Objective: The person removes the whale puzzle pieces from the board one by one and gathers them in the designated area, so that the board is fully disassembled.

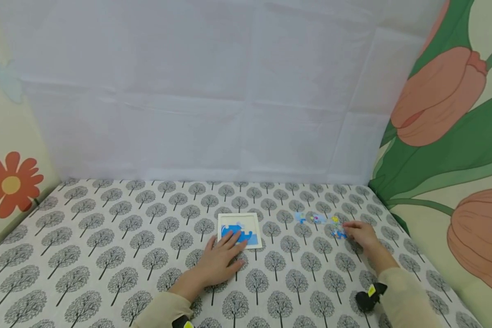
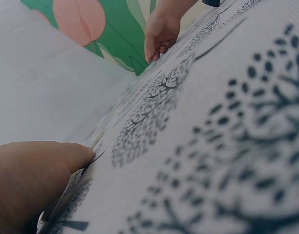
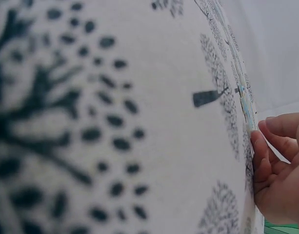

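A white-rimmed square puzzle tray [image 1: 259, 230] lies on the cloth, with blue pieces [image 1: 246, 235] inside it. My left hand [image 1: 221, 262] rests over its lower left part, fingers spread and fairly straight; its thumb side shows in the left wrist view [image 2: 37, 175]. Loose colourful pieces lie right of the tray: a light blue one [image 1: 299, 217], a pale one with pink [image 1: 317, 218], one with yellow [image 1: 335, 219] and a blue one [image 1: 339, 234]. Fingers bent, my right hand [image 1: 362, 234] is beside the last two; whether it pinches a piece is hidden.
The table is covered by a white cloth [image 1: 147, 237] with black tree prints. A white curtain [image 1: 213, 91] hangs behind it, with flower-printed panels at both sides. Near my right sleeve is a black object [image 1: 366, 300] with a yellow mark beside it.
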The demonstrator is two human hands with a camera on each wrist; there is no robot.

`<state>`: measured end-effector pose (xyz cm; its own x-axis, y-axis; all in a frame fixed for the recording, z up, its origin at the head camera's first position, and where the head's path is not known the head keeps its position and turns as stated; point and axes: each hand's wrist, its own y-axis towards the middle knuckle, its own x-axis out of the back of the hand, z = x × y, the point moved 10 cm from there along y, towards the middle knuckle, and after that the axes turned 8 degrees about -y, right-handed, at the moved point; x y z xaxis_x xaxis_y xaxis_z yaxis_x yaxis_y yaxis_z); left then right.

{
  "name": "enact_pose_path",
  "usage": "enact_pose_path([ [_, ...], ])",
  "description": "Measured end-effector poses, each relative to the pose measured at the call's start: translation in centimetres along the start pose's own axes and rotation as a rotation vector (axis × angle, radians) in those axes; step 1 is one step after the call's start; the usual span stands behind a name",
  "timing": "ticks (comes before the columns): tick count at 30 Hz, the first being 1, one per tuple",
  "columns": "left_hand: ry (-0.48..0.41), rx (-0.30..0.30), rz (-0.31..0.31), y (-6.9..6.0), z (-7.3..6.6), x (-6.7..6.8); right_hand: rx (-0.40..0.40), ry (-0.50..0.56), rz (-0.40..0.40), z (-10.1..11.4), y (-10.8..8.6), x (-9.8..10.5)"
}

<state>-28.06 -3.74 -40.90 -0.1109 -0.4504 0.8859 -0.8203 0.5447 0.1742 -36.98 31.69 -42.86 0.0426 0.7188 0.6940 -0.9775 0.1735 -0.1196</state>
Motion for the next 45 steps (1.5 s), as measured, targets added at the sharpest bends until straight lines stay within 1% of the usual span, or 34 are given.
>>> enact_pose_path([
  [4, 0.006, 0.008, 0.002, 0.0, 0.1, 0.0, -0.016, 0.010, -0.021, 0.2, 0.0, 0.2],
  [9, -0.001, 0.007, 0.010, 0.0, 0.0, -0.1, -0.069, 0.058, -0.056, 0.2, -0.1, 0.7],
  [12, -0.004, 0.008, 0.008, 0.0, 0.0, -0.1, -0.087, 0.090, -0.059, 0.3, -0.3, 0.9],
  [15, 0.000, 0.012, 0.005, 0.0, 0.1, -0.1, -0.064, 0.118, -0.047, 0.9, -0.5, 1.0],
  [20, -0.009, 0.013, 0.005, 0.0, 0.1, -0.1, -0.011, 0.105, -0.006, 2.5, -0.9, 0.7],
  [23, -0.015, 0.016, -0.001, 0.0, 0.1, 0.1, 0.007, 0.113, -0.012, 3.7, -0.7, 0.3],
  [25, -0.018, 0.016, -0.006, 0.0, 0.2, 0.2, 0.038, 0.136, -0.016, 4.7, -0.5, -0.1],
  [28, -0.023, 0.014, -0.012, 0.0, 0.2, 0.2, 0.060, 0.164, -0.003, 6.2, -0.2, -0.9],
  [32, -0.033, 0.023, -0.021, 0.0, 0.3, 0.1, 0.085, 0.182, 0.037, 7.9, -0.3, -2.2],
  [38, -0.019, 0.044, -0.055, -0.1, 0.3, 0.5, 0.138, 0.233, 0.052, 10.6, -0.6, -3.7],
  [45, -0.002, 0.074, -0.076, -0.2, 0.4, 0.8, 0.121, 0.271, 0.088, 12.5, -0.7, -5.9],
])
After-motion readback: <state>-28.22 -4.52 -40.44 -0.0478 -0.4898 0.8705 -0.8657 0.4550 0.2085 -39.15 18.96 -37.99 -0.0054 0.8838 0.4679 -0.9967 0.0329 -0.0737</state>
